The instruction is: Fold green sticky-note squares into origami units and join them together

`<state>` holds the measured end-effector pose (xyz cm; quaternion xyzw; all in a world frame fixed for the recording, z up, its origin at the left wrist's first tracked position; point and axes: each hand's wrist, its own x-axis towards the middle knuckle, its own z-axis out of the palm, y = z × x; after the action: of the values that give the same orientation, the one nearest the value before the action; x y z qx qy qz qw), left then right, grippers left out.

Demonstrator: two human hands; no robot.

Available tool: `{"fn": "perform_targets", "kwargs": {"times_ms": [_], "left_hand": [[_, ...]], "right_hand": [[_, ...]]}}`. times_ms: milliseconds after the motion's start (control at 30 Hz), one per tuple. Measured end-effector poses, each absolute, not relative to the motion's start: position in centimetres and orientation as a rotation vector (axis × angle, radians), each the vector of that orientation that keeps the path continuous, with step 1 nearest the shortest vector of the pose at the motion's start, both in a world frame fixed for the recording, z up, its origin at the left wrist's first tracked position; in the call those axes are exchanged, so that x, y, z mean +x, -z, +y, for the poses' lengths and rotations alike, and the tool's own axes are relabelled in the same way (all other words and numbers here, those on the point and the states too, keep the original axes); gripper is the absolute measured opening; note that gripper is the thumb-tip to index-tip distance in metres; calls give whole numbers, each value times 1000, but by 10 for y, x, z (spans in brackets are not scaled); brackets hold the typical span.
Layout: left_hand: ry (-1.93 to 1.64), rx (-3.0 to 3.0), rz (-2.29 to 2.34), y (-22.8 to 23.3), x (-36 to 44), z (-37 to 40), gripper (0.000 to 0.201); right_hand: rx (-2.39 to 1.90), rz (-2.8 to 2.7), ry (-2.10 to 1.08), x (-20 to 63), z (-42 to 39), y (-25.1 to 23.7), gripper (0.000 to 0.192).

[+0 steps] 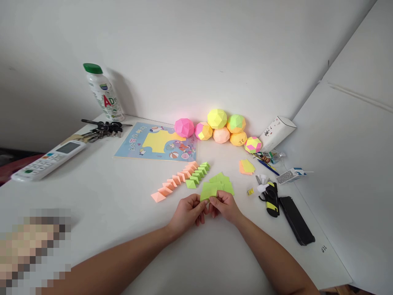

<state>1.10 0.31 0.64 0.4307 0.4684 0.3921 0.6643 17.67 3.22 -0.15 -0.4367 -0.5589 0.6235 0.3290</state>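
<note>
Green paper point(208, 190) pinched (top edge free) between both hands' grip.

Both forearms angle inward, left hand point(188, 212) and right hand point(225, 207) meeting, fingertips pinched together.

Two hands meet near the front middle of a table point(92, 213): the left hand point(187, 213) and right hand point(225, 207) are pressed together on a folded paper sheet point(208, 190). Just behind it a small paper pile point(224, 182) is laid, and to the left a row of folded pieces point(181, 180) runs diagonally. Paper balls point(219, 127) are clustered against the wall behind. A remote control point(49, 159) is placed far left, a bottle point(104, 92) behind it. What may be a phone point(296, 219) lies to the right.
</note>
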Motion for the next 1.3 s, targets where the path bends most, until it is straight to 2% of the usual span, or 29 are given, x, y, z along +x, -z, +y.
{"fn": "perform_targets", "kwargs": {"times_ms": [1300], "left_hand": [[-914, 924, 1038, -8, 10, 4, 35]], "right_hand": [[-1206, -1471, -1616, 175, 31, 0, 36]]}}
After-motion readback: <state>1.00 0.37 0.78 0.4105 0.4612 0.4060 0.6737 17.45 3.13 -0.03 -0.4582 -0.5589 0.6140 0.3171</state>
